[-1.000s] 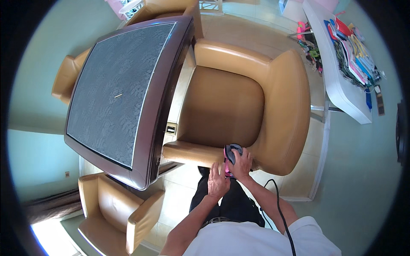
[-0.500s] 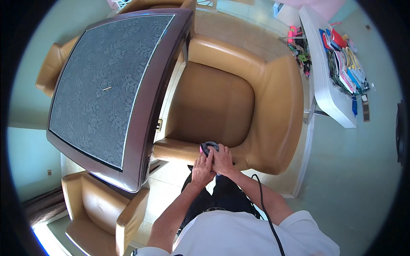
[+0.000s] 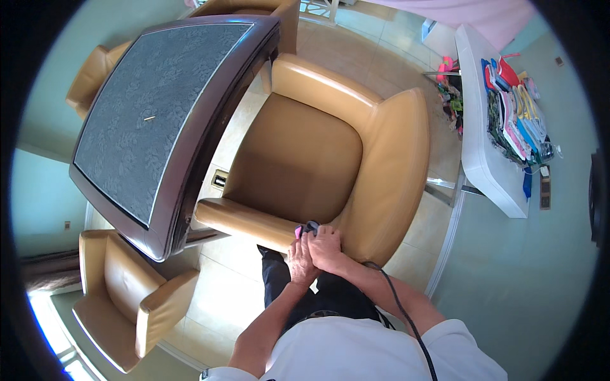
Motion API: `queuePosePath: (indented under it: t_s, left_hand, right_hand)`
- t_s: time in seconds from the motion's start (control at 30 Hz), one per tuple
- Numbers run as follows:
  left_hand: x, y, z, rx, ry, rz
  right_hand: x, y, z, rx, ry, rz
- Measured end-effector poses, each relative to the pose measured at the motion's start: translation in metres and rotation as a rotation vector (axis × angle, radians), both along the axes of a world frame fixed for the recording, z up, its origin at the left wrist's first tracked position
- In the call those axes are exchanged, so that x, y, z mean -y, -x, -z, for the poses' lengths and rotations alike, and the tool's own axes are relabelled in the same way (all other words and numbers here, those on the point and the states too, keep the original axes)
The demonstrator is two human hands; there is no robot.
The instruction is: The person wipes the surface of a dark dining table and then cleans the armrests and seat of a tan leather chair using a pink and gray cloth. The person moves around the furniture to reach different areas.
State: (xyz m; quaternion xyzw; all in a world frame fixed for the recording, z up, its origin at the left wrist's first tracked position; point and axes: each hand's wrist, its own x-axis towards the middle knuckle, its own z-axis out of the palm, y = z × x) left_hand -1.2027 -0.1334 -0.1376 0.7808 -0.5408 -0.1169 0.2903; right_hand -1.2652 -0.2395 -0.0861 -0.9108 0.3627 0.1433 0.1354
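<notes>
My left hand (image 3: pixel 301 261) and my right hand (image 3: pixel 325 246) are pressed close together in front of my body. Between their fingers is a small dark grey and black bundle, soft-looking like cloth, with a pink patch (image 3: pixel 309 227); its exact kind cannot be made out. Both hands are closed about it, and their fingers partly cover it. They are at the near armrest of a tan armchair (image 3: pixel 292 159), over its edge as I see it; whether they touch the armrest is unclear.
To the left stands a dark wooden table (image 3: pixel 159 108) with a grey patterned top and a small thin stick on it. Another tan armchair (image 3: pixel 130 292) is at the lower left. A white table (image 3: pixel 476 120) at the right bears a stack of folded clothes (image 3: pixel 518 117). A black cord (image 3: pixel 406 314) crosses my right arm.
My view has turned, so the armchair and table sit further left. The dark bundle has become more compact between my hands, where before a rounded grey loop showed.
</notes>
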Motion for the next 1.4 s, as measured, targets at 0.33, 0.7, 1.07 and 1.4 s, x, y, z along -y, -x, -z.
queuePosePath:
  t_s: [0.33,0.7,1.07,1.4]
  left_hand:
    - [-0.001,0.038,-0.034,-0.726,-0.046,-0.201]
    - [0.037,0.034,-0.097,-0.928,-0.094,0.168]
    - [0.059,0.047,-0.136,-1.531,-0.007,0.246]
    - [0.104,0.076,-0.118,-0.648,0.048,0.05]
  right_hand:
    - [0.013,0.019,-0.06,-0.085,-0.149,-0.146]
    - [0.033,0.076,-0.131,0.373,-0.013,-0.035]
    - [0.051,0.102,-0.152,0.573,-0.034,0.259]
    - [0.07,0.108,-0.142,0.711,-0.146,0.469]
